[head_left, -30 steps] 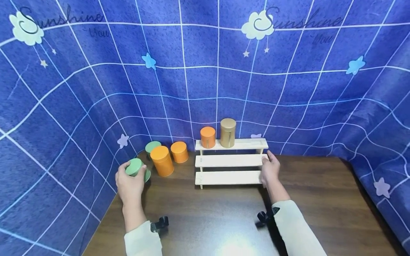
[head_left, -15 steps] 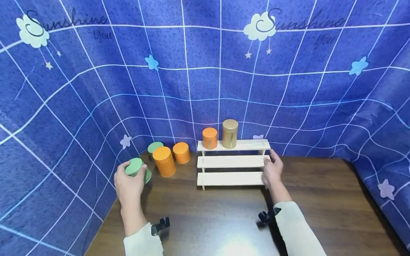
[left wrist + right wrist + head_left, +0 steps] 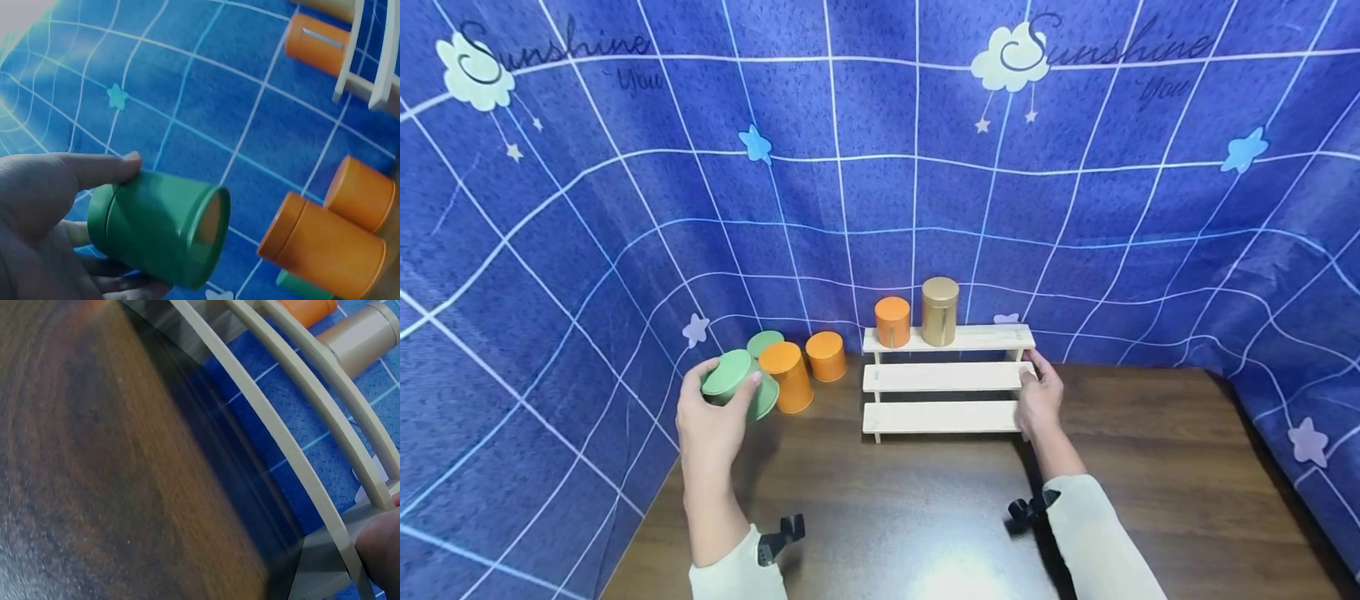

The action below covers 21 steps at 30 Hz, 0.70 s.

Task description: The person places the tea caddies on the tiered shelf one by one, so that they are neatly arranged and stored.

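Note:
My left hand (image 3: 711, 433) grips a green lidded tin (image 3: 760, 396) between thumb and fingers at its lid end. It is tilted, with its base turned toward the right, overlapping the tall orange tin (image 3: 792, 383) in the head view. The left wrist view shows the thumb along one side of the green tin (image 3: 156, 228) and fingers beneath. On the other side, my right hand (image 3: 1040, 406) holds the right end of a three-step wooden rack (image 3: 947, 378). A short orange tin (image 3: 892, 325) and a gold tin (image 3: 940, 315) stand on its top step.
Behind the tall orange tin are a shorter orange tin (image 3: 827, 357) and another green tin (image 3: 765, 340), partly hidden. A blue patterned curtain (image 3: 880, 192) hangs at the back and sides of the brown wooden table (image 3: 880, 500).
My left hand has raised the green tin, shifted it slightly right and tipped it over further. My right hand stays on the rack, which stands as before.

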{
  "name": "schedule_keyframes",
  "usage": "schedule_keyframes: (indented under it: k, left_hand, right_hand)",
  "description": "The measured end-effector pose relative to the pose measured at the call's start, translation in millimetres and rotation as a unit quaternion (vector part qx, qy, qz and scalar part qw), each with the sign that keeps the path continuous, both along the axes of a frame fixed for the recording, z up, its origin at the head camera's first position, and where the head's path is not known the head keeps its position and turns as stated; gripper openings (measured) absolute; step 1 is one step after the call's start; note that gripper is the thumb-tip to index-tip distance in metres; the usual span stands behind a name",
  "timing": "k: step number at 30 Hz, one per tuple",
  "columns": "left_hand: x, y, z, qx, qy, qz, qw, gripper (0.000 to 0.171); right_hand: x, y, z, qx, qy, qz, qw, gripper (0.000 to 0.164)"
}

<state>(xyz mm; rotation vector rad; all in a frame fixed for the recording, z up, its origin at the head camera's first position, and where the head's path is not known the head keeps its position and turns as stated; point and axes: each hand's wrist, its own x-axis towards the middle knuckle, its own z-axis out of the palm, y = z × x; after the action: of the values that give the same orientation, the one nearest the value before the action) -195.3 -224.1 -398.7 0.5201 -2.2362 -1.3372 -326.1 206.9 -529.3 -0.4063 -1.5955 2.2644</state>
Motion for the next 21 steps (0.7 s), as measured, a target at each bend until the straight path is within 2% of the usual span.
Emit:
schedule_keyframes:
  k: [4,9,15,21]
  left_hand:
    - [-1.0,7,2.7,0.034,0.027,-0.048,0.9979,0.073]
    - [-5.0,15,3.1,0.087,0.063,-0.097,0.9895,0.069]
    - [-10.0,23,3.0,0.129,0.079,-0.126,0.9805,0.066]
    - [-12.2,29,2.4,0.152,0.083,-0.145,0.974,0.066]
  right_hand:
    - [0.2,-1,-2.0,0.005,0.005,-0.007,1.0,0.053]
    - [-0.8,-1,-3.5,0.006,0.018,-0.011,1.0,0.051]
    - [0.6,-1,-4.2,0.023,0.015,-0.018,0.999,0.048]
    - [2.8,-3,-3.6,0.032,0.014,-0.022,0.999,0.045]
